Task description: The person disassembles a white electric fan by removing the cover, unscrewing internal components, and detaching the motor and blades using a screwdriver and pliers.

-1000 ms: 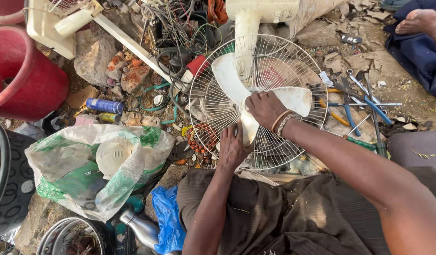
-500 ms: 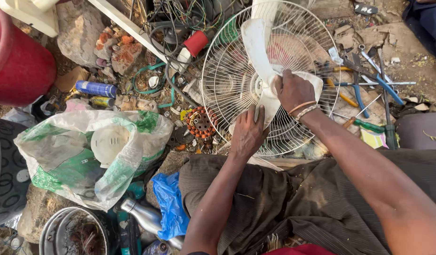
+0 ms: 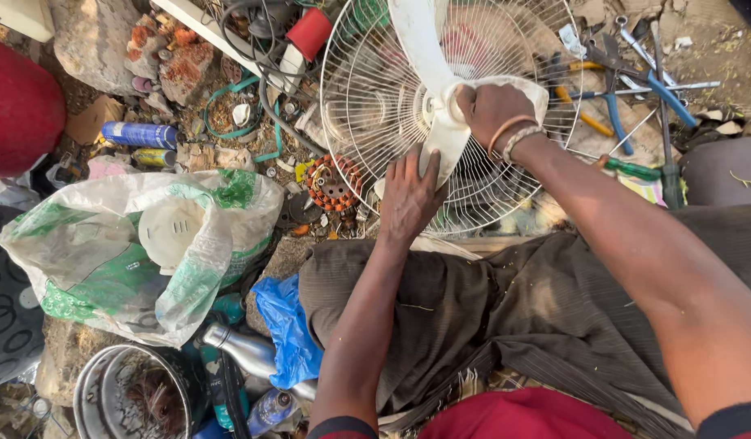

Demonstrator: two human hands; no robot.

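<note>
White fan blade (image 3: 428,97) in a round wire guard (image 3: 367,122), right hand (image 3: 493,110) clenched around one blade, left hand (image 3: 408,199) spread flat on the lower blade.

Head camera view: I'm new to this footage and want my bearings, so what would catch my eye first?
The round white wire fan guard at top centre, with white blades in front of it. The left hand rests on the lower blade while the right hand presses a pale cloth against the hub. At left lies a green-and-white sack; blue-handled pliers lie at upper right.
</note>
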